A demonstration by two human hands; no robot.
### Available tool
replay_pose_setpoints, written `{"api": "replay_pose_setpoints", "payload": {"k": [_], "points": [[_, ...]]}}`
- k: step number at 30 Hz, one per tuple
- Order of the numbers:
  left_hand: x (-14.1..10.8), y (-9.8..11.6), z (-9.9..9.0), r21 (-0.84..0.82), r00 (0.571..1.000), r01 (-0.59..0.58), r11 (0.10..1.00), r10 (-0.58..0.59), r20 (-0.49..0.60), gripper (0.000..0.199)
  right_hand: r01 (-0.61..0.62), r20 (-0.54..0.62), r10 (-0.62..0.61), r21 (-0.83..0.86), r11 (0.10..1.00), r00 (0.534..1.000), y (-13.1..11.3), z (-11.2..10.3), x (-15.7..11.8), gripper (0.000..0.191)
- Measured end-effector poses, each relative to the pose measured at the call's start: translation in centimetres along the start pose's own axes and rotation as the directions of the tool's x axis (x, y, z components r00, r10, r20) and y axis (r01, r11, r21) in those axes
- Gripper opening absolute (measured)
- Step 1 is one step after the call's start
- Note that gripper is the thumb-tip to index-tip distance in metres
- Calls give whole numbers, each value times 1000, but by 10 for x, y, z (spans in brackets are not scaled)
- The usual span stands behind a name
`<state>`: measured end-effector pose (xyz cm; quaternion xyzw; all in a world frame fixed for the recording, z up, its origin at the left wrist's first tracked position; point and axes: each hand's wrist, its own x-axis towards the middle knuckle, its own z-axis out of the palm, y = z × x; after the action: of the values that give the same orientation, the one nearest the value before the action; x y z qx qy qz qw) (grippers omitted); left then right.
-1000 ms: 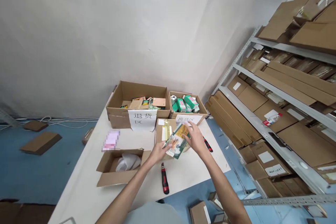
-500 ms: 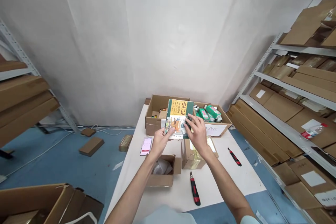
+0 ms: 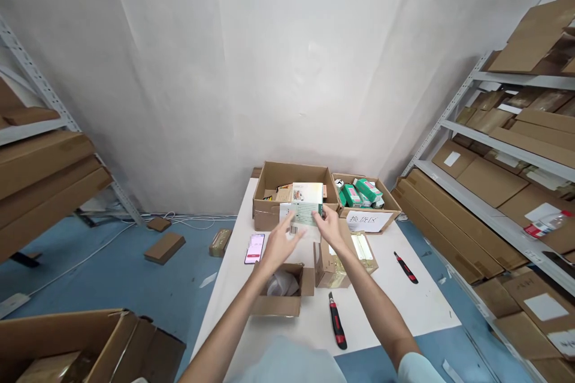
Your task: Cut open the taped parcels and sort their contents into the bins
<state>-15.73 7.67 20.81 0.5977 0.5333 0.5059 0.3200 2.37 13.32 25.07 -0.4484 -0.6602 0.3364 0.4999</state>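
Table's right edge [image 3: 426, 278] lies well beyond the book [image 3: 307, 194].

Book [image 3: 307, 194] in right hand [image 3: 329, 227], left hand [image 3: 280, 246] just beside it

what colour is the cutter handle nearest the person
The cutter handle is black and red, best seen in the head view.

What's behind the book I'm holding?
Behind the book is a large open cardboard box, small packages inside. The book hides some contents and part of the paper sign on the box's front.
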Motion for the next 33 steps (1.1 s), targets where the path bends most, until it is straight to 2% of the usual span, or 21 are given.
{"api": "replay_pose_setpoints", "payload": {"k": [2, 4, 6, 7, 11, 14, 17, 19, 21, 24, 26, 28, 30, 33], "points": [[7, -1, -10, -196, 986, 152, 969, -163, -41, 88, -41, 60, 30, 190, 981, 998, -2, -18, -1, 43], [9, 3, -17, -362, 967, 253, 897, -239, 84, 96, -90, 115, 55, 327, 941, 992, -7, -34, -5, 48], [8, 13, -19, -452, 951, 289, 844, -199, 237, 93, -119, 146, 65, 400, 909, 987, -10, -46, -10, 50], [6, 19, -17, -473, 945, 290, 832, -172, 277, 89, -127, 155, 67, 420, 899, 986, -12, -50, -12, 50], [3, 40, 0, -495, 950, 276, 824, -156, 270, 73, -168, 190, 91, 444, 880, 978, -9, -63, -14, 56], [7, 46, 13, -480, 958, 261, 838, -165, 233, 70, -165, 192, 88, 429, 888, 977, -1, -73, -9, 61], [12, 47, 29, -395, 981, 181, 901, -138, 135, 67, -92, 46, 81, 353, 931, 996, 12, -80, -5, 71], [12, 47, 43, -267, 994, 111, 957, -103, 45, 61, -72, -70, 95, 282, 957, 993, 22, -78, -7, 78], [10, 47, 62, -95, 999, 44, 994, -46, -16, 53, -79, -82, 100, 235, 969, 992, 31, -71, -13, 78], [2, 43, 93, 138, 997, -81, 987, 80, 15, 39, -87, -13, 91, 169, 982, 996, 45, -60, -25, 64], [-2, 38, 109, 230, 989, -138, 963, 124, 76, 44, -126, -19, 130, 150, 981, 991, 56, -58, -29, 55], [1, 30, 118, 228, 986, -118, 967, 88, 140, 52, -181, -33, 191, 193, 964, 981, 66, -65, -27, 56], [9, 21, 117, 114, 987, -10, 993, -8, 158, 60, -213, -14, 225, 273, 938, 974, 75, -78, -22, 58], [26, 9, 101, -74, 982, 189, 979, -186, 38, 78, -261, 97, 243, 383, 886, 965, 79, -104, -13, 55]]}}
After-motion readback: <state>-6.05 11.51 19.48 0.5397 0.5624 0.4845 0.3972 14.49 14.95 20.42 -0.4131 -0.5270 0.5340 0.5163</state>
